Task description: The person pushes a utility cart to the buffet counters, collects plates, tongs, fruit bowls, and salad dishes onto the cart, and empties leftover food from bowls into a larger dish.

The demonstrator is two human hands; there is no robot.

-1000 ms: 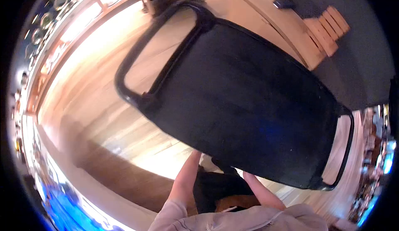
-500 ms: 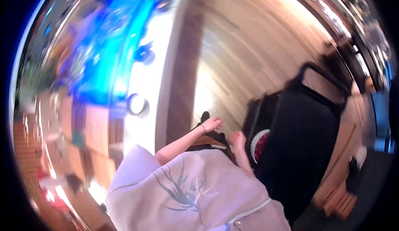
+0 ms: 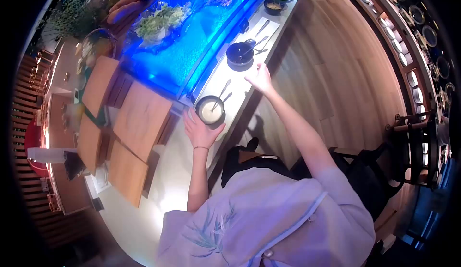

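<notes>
Now our left hand spreads wide around a round dark sauce bowl on the white counter; dark spoons appear between it and the round black bowl near our half-unfolded right hand.

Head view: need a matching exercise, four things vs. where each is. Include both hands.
1. left hand
2. leafy greens
3. right hand
4. white dishes

A. on shelving at picture right
B. near the dark blue bowl
C. at the pale-filled bowl
D. on the blue-lit display

Pairs: 1-C, 2-D, 3-B, 4-A
</notes>
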